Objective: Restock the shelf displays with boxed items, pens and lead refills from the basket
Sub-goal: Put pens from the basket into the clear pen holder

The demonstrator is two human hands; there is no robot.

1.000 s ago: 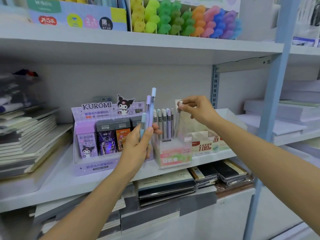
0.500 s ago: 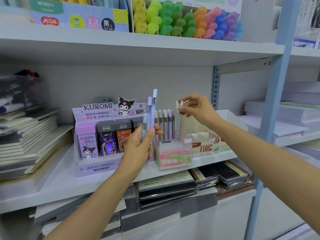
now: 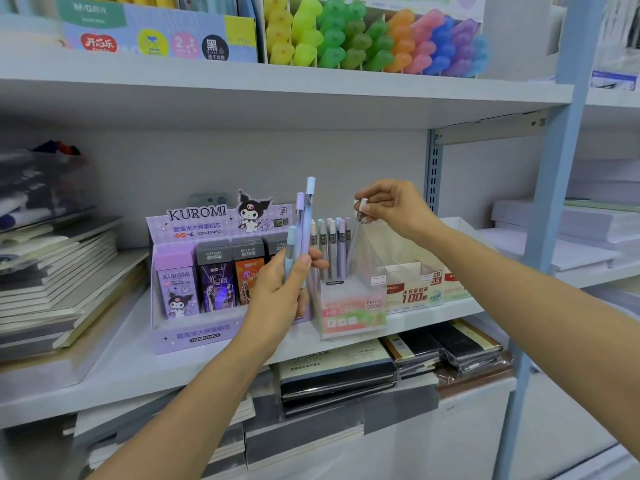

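My right hand (image 3: 394, 209) pinches one pen (image 3: 356, 233) by its cap, with the tip lowered into the clear holder (image 3: 349, 306) on the shelf (image 3: 138, 368), beside several already standing. My left hand (image 3: 280, 289) grips three spare pens (image 3: 304, 223) upright, not yet placed. Restocking looks partway done. The holder has open room on its right side, and the upper shelf (image 3: 277, 95) sits well above.

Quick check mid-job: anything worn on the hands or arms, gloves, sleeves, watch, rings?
The left hand and right hand are bare, without gloves or rings; the left forearm and right forearm are bare to the frame edge, with no sleeve, watch or bracelet in view.
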